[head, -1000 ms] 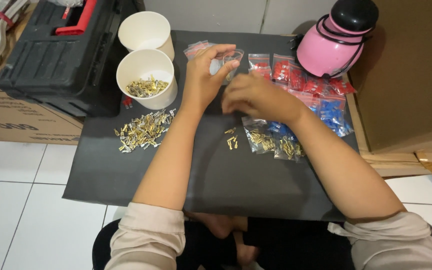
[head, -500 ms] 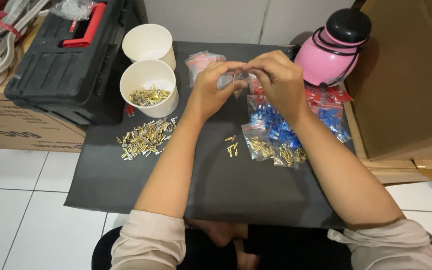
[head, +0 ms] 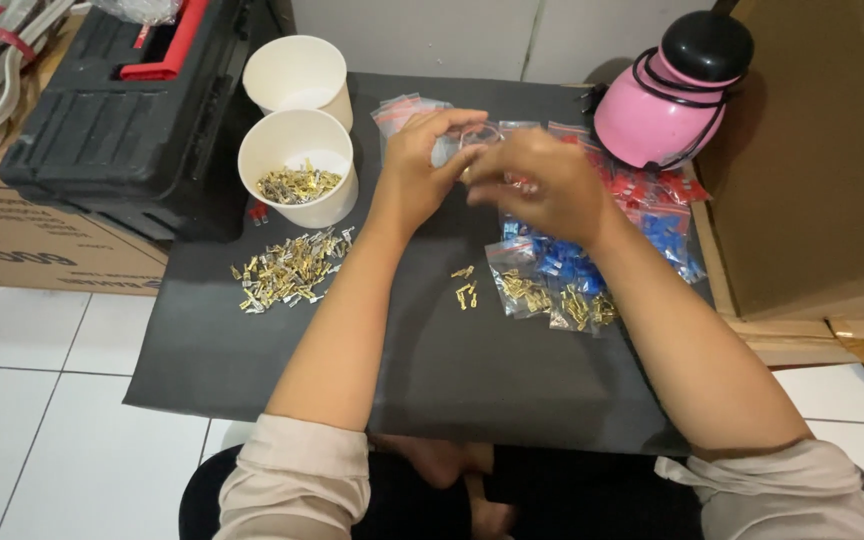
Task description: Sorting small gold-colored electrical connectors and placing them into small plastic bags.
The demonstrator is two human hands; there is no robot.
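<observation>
Both hands, left (head: 420, 160) and right (head: 537, 185), pinching one small clear bag (head: 480, 135) (contents unclear). Loose brass terminals (head: 287, 270) heaped beside a part-filled cup (head: 297, 165); more bags (head: 562, 295) unopened.

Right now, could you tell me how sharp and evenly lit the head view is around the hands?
In the head view, light is soft and even, with faint shadows on the dark grey mat; the left hand and right hand are slightly motion-blurred around the small clear plastic bag; the brass terminals in the white paper cup stay sharp.

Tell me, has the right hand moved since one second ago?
Yes. The right hand has gone up the dark mat, away from the packets of brass terminals, to meet the left hand at a small clear bag.
</observation>
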